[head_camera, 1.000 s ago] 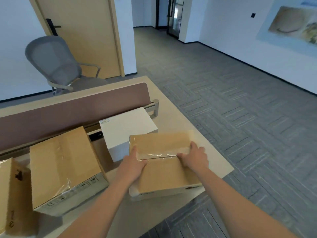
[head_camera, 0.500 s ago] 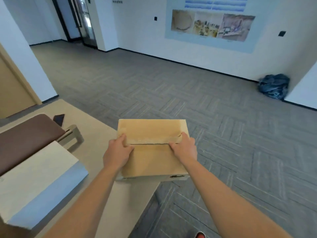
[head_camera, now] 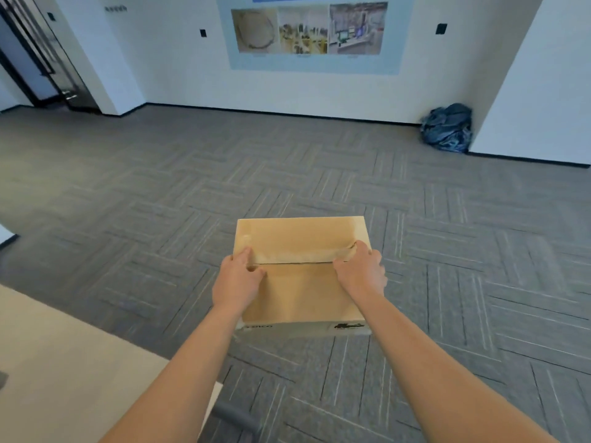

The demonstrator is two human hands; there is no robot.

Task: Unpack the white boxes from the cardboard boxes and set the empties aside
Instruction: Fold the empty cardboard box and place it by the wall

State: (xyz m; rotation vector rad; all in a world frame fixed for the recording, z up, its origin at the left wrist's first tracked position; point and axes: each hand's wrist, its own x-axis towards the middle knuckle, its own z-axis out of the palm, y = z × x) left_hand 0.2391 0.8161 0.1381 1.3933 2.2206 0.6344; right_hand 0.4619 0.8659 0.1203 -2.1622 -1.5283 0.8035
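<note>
A brown cardboard box (head_camera: pixel 302 290) hangs in mid-air over the grey carpet, carried between both hands. Its top flaps meet along a seam across the middle, and the seam gapes slightly. My left hand (head_camera: pixel 238 279) grips the left end of that seam, fingers curled into the gap. My right hand (head_camera: pixel 361 273) grips the right end the same way. A pale printed strip runs along the box's near side. No white box is in view.
The beige table's corner (head_camera: pixel 64 362) lies at the lower left. Grey herringbone carpet (head_camera: pixel 447 251) spreads ahead and to the right. A dark blue bag (head_camera: pixel 447 127) sits against the far wall at the right. A glass door (head_camera: pixel 38 59) stands far left.
The cardboard box has left the table and now hangs over the floor, held by both hands. My view has swung right, so the white box and other cardboard boxes are out of sight.
</note>
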